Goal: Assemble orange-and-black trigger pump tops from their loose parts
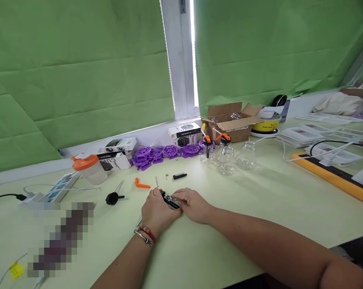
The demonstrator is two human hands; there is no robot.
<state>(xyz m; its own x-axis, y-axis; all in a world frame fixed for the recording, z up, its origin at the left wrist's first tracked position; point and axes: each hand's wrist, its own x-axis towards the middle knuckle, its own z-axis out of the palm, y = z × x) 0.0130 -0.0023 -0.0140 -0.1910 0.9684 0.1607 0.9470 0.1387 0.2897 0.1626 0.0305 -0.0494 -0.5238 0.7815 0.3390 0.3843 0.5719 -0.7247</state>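
Note:
My left hand [157,212] is wrapped round a black object [171,202] with shiny metal parts, low over the table; its exact kind is partly hidden by my fingers. My right hand [196,204] comes in from the right, fingers bent and closed on the near end and metal part of that object. A thin metal rod [139,221] shows beside my left wrist, and another slim metal shaft [157,182] lies beyond my fingers. Further out are an orange angled plastic piece [141,184], a black bit holder [179,176] and tiny brass-coloured parts [167,175].
Left of my hands lies a black lid-like part [112,198] with a metal rod. Behind stand an orange-capped shaker [89,167], purple plastic parts [170,151], glass jars [226,164] and a cardboard box [234,126]. An orange power strip [334,176] runs along the right.

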